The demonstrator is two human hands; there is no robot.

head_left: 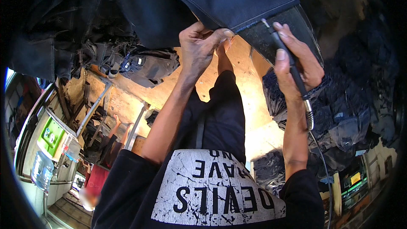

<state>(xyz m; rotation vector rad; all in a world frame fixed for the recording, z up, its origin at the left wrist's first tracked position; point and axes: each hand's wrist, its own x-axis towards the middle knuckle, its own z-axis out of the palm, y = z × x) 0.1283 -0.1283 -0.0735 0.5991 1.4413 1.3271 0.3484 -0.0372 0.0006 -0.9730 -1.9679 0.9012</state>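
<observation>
Dark blue denim trousers (237, 0) are spread in front of me, with a stitched hem crossing the cloth. Beyond that hem a flat dark panel (292, 38) sticks out; whether it is board or cloth I cannot tell. My left hand (199, 44) is closed at the near edge of the denim, thumb and fingers pinching it. In my right hand (299, 63) is a black pen-shaped handpiece (284, 44), a corded tool gripped between thumb and fingers. Its small metal tip points at the hem, close to the cloth; contact cannot be made out. A spring sleeve and thin cord (320, 148) trail down from it.
Piles of dark garments (335, 118) lie on the right, and more dark cloth (85, 29) hangs at the left. A folded dark garment (148, 65) lies on the wooden floor (254, 97). Another person (97, 178) sits at lower left, near a water bottle (42, 170) and a green tray (51, 138).
</observation>
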